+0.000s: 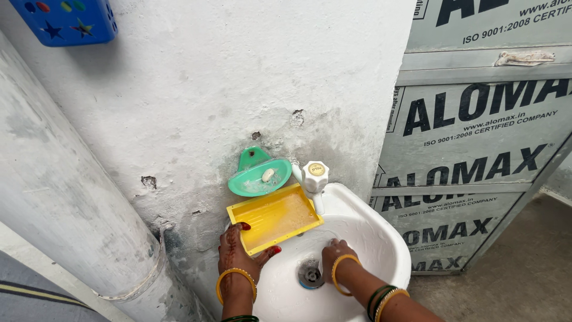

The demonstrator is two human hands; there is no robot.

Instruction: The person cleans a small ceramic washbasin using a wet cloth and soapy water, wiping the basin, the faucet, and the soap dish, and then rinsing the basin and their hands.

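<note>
My left hand (237,253) grips the near edge of a yellow rectangular tray (274,217), tilted over the rim of a white washbasin (390,250). The tray's inside looks wet. My right hand (335,253) is down in the basin bowl, fingers pressed against the white surface just beside the metal drain (310,275). I cannot tell whether it holds anything. Both wrists wear yellow and green bangles.
A white tap (314,177) stands at the basin's back. A green wall-mounted soap dish (260,176) with a small soap piece hangs just left of it. A thick grey pipe (65,197) runs down the left. Printed grey panels (476,155) stand right, a blue holder (65,21) top left.
</note>
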